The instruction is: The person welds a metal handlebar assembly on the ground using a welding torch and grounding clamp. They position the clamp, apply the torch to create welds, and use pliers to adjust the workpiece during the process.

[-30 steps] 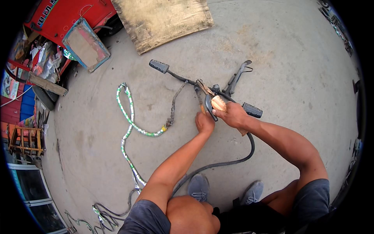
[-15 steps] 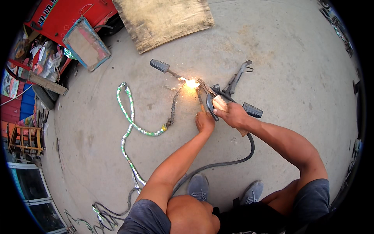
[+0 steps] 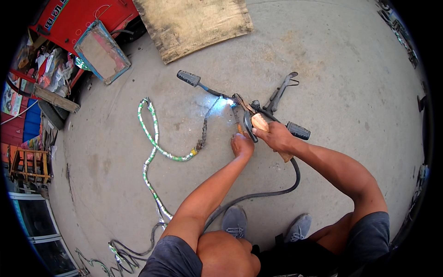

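Observation:
My right hand [image 3: 278, 137] is closed around a welding electrode holder [image 3: 260, 122] with an orange grip and dark jaws. At its tip a blue-white arc [image 3: 232, 102] glows against a metal footrest bar [image 3: 210, 90], throwing small sparks. The bar has a ribbed black rubber peg [image 3: 188, 78] at the far left, another peg [image 3: 298, 130] at the right, and a kickstand [image 3: 277, 97] sticking out. My left hand [image 3: 242, 146] is closed on a thin dark bar [image 3: 238, 127], orange near my fingers, which runs up toward the arc; its far end is lost in glare.
A taped green-and-silver cable [image 3: 153, 152] loops at the left, its dark end reaching the arc. A black cable [image 3: 272, 193] curves before my shoes [image 3: 235, 221]. Beyond lie a wooden board [image 3: 196, 27], a blue-edged panel [image 3: 103, 51], a red vehicle [image 3: 83, 23] and piled scrap.
The bright yellow-orange burst has turned into a smaller blue-white arc with bluish haze. Both hands stay nearly where they were, with the same grips.

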Tool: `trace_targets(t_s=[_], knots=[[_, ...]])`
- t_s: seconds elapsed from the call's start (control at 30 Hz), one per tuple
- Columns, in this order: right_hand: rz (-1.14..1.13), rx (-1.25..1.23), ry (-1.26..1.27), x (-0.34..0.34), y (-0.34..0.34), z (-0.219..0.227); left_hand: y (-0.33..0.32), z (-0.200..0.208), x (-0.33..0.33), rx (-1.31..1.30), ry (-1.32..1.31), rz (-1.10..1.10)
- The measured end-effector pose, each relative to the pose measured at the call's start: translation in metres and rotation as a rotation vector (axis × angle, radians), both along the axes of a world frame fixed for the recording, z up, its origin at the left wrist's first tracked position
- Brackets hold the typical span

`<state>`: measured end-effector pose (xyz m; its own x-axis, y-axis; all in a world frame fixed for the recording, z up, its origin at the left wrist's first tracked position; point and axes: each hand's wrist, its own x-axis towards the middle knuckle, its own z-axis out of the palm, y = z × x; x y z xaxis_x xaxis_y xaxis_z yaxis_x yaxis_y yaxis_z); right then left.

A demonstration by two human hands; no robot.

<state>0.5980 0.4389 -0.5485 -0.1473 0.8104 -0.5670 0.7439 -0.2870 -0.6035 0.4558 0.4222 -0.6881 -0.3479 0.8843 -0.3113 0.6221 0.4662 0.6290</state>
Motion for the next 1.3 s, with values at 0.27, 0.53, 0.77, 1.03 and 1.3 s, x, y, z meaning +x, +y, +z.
trace_targets(t_s=[0.27,0.53,0.77,1.03,1.3], knots=[[0.012,-0.024,0.024,-0.003,0.0,0.009,0.005,-0.008,0.0,-0.023,0.011,0.092],[-0.034,-0.036,0.022,-0.001,0.0,0.003,0.004,-0.001,0.001,-0.017,-0.015,-0.043],[-0.037,0.009,0.006,-0.002,0.001,-0.003,0.001,-0.002,-0.002,-0.032,0.006,-0.067],[-0.017,0.081,0.082,0.003,-0.001,-0.012,-0.002,-0.002,0.001,0.051,0.058,-0.012],[-0.035,0.018,0.051,0.001,-0.003,0.001,-0.002,-0.001,0.0,0.073,0.032,-0.036]])
